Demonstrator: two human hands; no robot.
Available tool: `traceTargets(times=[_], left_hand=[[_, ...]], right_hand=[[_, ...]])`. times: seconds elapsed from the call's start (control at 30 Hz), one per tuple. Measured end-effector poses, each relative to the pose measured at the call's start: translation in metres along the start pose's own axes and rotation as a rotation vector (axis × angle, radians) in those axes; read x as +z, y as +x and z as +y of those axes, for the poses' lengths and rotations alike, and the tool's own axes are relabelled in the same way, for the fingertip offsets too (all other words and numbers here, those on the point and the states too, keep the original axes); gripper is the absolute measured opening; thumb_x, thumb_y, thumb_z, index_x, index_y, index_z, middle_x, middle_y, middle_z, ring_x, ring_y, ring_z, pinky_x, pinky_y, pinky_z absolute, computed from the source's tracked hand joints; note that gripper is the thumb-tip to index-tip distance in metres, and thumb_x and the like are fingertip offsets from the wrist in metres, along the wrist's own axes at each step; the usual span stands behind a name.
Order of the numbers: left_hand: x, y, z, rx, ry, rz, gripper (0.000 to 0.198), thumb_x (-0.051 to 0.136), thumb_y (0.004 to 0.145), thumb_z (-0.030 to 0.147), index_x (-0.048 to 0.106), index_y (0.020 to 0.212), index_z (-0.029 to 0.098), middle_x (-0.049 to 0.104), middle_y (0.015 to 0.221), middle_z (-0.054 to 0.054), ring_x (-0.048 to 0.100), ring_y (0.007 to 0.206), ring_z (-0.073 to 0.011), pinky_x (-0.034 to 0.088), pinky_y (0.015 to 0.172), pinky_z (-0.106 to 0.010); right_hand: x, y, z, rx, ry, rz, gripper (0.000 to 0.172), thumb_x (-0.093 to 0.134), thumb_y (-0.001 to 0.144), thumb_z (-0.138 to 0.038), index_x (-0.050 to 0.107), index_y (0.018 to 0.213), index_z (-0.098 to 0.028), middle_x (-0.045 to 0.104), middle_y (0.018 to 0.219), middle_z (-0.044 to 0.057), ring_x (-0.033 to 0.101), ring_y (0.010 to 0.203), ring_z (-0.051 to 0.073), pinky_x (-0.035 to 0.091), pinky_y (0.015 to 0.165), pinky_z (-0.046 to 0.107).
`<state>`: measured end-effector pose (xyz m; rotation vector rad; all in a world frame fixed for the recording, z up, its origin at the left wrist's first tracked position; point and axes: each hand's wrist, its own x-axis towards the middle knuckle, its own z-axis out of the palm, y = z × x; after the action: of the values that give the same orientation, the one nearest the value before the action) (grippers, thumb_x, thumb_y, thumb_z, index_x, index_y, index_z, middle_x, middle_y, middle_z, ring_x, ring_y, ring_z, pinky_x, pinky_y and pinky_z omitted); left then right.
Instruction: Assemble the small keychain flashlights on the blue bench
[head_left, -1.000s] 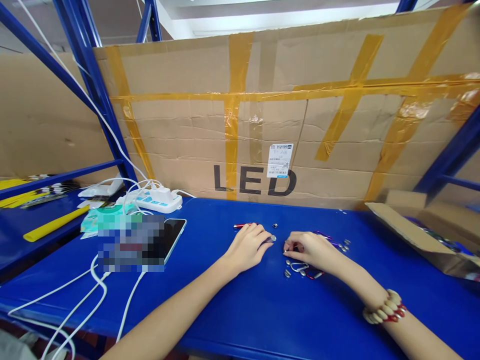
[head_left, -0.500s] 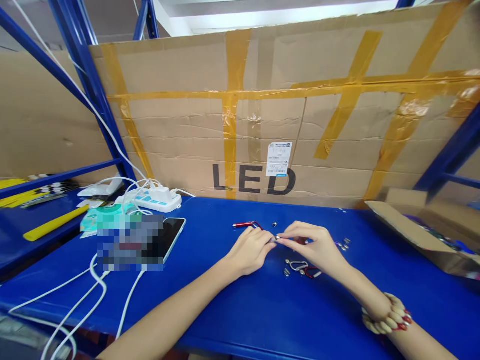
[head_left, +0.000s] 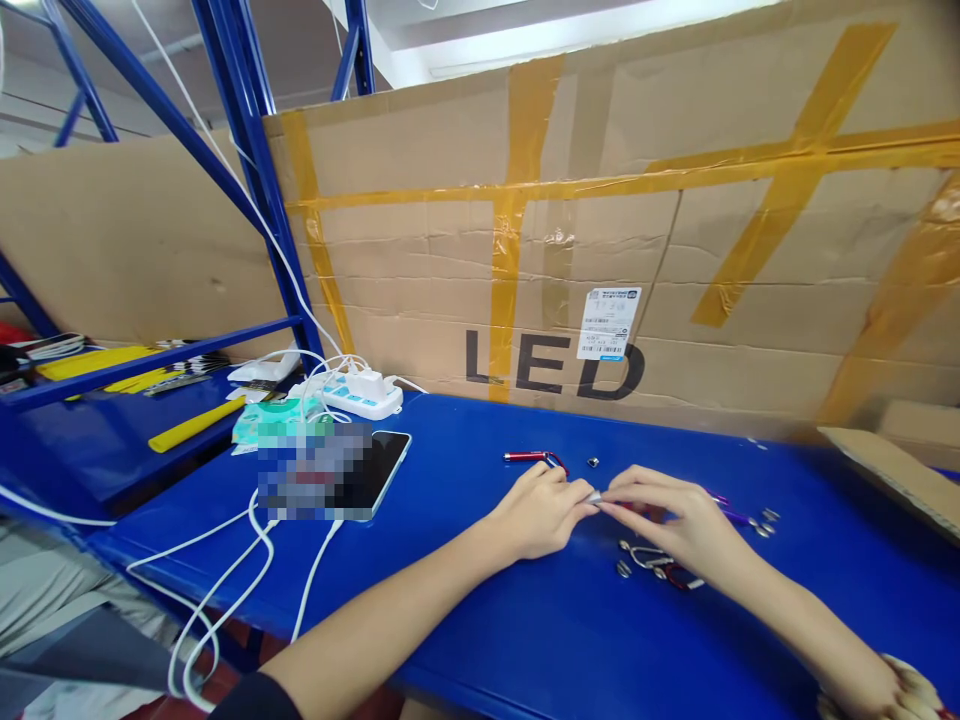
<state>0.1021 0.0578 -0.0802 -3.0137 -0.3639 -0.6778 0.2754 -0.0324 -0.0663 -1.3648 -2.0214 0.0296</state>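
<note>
My left hand (head_left: 541, 512) is closed in a pinch on a small silver tube-like piece (head_left: 593, 497), mostly covered by the fingers. From the other side, my right hand (head_left: 664, 505) pinches the end of the same piece between thumb and fingertips. Something red shows partly behind the right fingers; I cannot make out what it is. Beyond the left hand lies a slim red metal tube (head_left: 523, 457) with a red clip. A silver carabiner clip (head_left: 646, 553) and a dark red clip (head_left: 681, 579) lie below the right hand.
Small silver parts lie at the back (head_left: 592, 462), in front (head_left: 623, 569) and at right (head_left: 762, 530), beside a purple tube (head_left: 736, 516). At left are a phone (head_left: 382, 470), white cables and a power strip (head_left: 367, 398). A cardboard sheet (head_left: 420, 260) stands behind; a carton flap (head_left: 889, 475) is at right.
The view has swung right to left, so everything sits further right in the picture. Both hands stay together at the silver piece; the rounded metal bit at the right fingertips no longer shows.
</note>
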Motion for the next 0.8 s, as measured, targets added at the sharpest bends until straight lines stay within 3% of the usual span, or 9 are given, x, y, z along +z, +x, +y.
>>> traceTargets(times=[0.2, 0.3, 0.43, 0.57, 0.8], left_hand=[[0.002, 0.000, -0.004, 0.056, 0.016, 0.003, 0.021, 0.035, 0.092, 0.026, 0.052, 0.091, 0.014, 0.057, 0.083, -0.001, 0.048, 0.078, -0.0149, 0.034, 0.072, -0.028], [0.003, 0.003, -0.002, 0.014, -0.008, 0.042, 0.024, 0.033, 0.092, 0.030, 0.052, 0.094, 0.015, 0.057, 0.084, -0.001, 0.049, 0.078, -0.0150, 0.035, 0.072, -0.028], [0.005, 0.006, -0.003, -0.094, -0.056, 0.079, 0.023, 0.040, 0.089, 0.034, 0.052, 0.094, 0.015, 0.057, 0.084, -0.003, 0.050, 0.078, -0.0155, 0.037, 0.073, -0.027], [0.007, 0.006, -0.006, -0.118, -0.105, 0.093, 0.018, 0.045, 0.087, 0.034, 0.051, 0.089, 0.016, 0.059, 0.087, 0.000, 0.051, 0.081, -0.0149, 0.038, 0.075, -0.027], [0.009, 0.004, -0.005, -0.092, -0.081, 0.117, 0.023, 0.045, 0.086, 0.039, 0.054, 0.090, 0.017, 0.057, 0.091, 0.000, 0.050, 0.085, -0.0142, 0.038, 0.080, -0.028]], right_hand=[[-0.001, 0.000, 0.000, 0.037, 0.007, -0.088, 0.025, 0.048, 0.085, -0.037, 0.065, 0.084, -0.020, 0.058, 0.088, 0.005, 0.053, 0.064, 0.009, 0.041, 0.053, 0.020], [-0.012, 0.004, 0.000, 0.050, 0.008, -0.001, 0.025, 0.051, 0.083, -0.038, 0.066, 0.081, -0.019, 0.060, 0.082, 0.004, 0.053, 0.063, 0.009, 0.042, 0.054, 0.020], [-0.032, 0.004, 0.009, 0.221, -0.190, 0.153, 0.026, 0.049, 0.084, -0.040, 0.067, 0.086, -0.022, 0.062, 0.083, 0.001, 0.053, 0.059, 0.008, 0.041, 0.054, 0.020], [-0.036, 0.000, 0.018, 0.350, -0.398, -0.016, 0.021, 0.052, 0.081, -0.044, 0.068, 0.080, -0.031, 0.061, 0.085, -0.005, 0.054, 0.060, 0.006, 0.034, 0.049, 0.019], [-0.011, -0.002, 0.015, 0.442, -0.522, -0.222, 0.022, 0.051, 0.079, -0.046, 0.068, 0.083, -0.034, 0.060, 0.087, -0.003, 0.058, 0.076, 0.013, 0.028, 0.048, 0.020]])
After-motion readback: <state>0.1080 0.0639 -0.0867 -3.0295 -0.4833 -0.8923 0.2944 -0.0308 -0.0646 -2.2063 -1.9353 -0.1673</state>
